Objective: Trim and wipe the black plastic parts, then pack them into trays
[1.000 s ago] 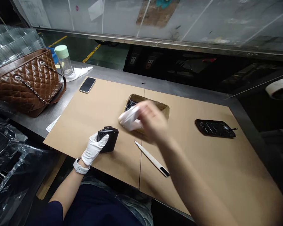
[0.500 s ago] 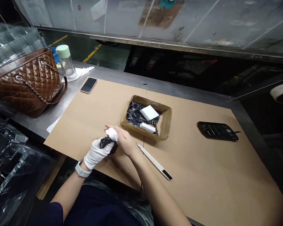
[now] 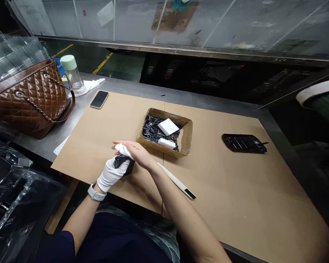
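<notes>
My left hand, in a white glove with a pale watch at the wrist, is closed around a black plastic part. Bare, my right hand presses a bunched white cloth against the top of that part. Its fingers curl over the cloth and are partly hidden. Just beyond my hands stands a cardboard box of small black pieces, with two white foam blocks on top. A white-handled knife lies beside my right forearm, its tip partly covered.
Far right on the cardboard sheet lies another black plastic part. A phone rests at the sheet's back left corner. Beyond it are a brown quilted bag and a bottle with a green lid. Plastic-wrapped black parts sit at lower left.
My right hand and the cloth have shifted slightly left and up over the black part, and the hand lies flatter. The whole view has shifted a little.
</notes>
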Tool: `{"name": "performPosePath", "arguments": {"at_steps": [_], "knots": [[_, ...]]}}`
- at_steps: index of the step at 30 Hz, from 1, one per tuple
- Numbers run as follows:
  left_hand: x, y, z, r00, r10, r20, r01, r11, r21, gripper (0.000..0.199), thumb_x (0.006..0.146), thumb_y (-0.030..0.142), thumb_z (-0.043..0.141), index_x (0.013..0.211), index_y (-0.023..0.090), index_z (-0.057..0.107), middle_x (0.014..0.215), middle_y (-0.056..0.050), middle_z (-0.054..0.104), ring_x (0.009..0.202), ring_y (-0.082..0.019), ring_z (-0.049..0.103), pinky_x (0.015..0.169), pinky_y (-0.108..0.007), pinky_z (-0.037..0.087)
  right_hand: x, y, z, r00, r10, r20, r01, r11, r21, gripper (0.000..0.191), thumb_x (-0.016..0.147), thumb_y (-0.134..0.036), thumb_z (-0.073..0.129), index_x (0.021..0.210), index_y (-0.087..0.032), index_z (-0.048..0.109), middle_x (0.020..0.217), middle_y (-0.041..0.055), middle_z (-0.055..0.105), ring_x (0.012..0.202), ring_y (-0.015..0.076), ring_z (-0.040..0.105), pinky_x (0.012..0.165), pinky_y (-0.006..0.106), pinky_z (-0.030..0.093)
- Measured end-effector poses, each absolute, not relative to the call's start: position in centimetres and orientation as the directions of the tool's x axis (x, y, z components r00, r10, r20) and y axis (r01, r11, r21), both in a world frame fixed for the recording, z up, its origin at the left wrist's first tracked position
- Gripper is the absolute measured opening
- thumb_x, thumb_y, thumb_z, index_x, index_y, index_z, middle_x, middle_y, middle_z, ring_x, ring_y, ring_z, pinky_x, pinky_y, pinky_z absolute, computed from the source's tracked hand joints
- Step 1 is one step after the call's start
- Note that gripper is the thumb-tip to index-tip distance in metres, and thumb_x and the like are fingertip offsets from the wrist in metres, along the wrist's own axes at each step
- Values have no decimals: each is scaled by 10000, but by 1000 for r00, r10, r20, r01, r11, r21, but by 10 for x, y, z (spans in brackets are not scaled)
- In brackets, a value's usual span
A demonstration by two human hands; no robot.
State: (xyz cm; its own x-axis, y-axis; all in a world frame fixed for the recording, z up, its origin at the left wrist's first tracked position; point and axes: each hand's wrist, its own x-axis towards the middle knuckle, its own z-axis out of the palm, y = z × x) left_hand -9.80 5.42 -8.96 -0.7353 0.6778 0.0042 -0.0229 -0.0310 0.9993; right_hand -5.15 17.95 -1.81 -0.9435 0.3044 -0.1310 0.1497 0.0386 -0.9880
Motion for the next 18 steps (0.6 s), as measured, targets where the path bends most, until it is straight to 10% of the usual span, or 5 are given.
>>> {"name": "performPosePath", "arguments": {"at_steps": [4, 11, 15, 18], "knots": [[-98, 54, -85, -720, 676, 157, 160, -59, 985, 275, 778, 369, 637, 966, 176, 692, 969, -74, 730, 910, -210, 688, 859, -321, 553, -44, 159, -53, -852, 485, -199, -10, -394, -919, 552, 865, -524, 345, 1168, -151, 616, 827, 79, 737, 832, 237, 676, 810, 384, 511], [-95, 56, -78, -698, 673, 244, 291, -44, 956, 254, 826, 332, 568, 985, 175, 688, 990, -76, 729, 914, -202, 691, 852, -301, 556, -35, 145, -75, -766, 614, -191, 2, -295, -955, 692, 788, -727, 313, 1030, -195, 683, 915, 73, 729, 974, 265, 636, 910, 418, 466], [-100, 52, -83, -655, 717, 239, 355, 12, 935, 213, 800, 348, 615, 910, 182, 689, 912, -71, 733, 845, -195, 693, 808, -298, 555, -41, 163, -36, -878, 478, -23, 130, 192, -973, 634, 916, -553, 187, 1063, -174, 674, 938, 92, 727, 893, 226, 667, 801, 357, 503], [-102, 59, -86, -671, 707, 224, 362, 49, 931, 201, 817, 350, 619, 896, 169, 659, 896, -58, 702, 799, -163, 664, 765, -317, 552, -43, 169, -4, -933, 358, 38, 204, 612, -764, 491, 939, -381, 250, 964, -198, 704, 1017, 82, 714, 974, 227, 646, 804, 328, 474]]}}
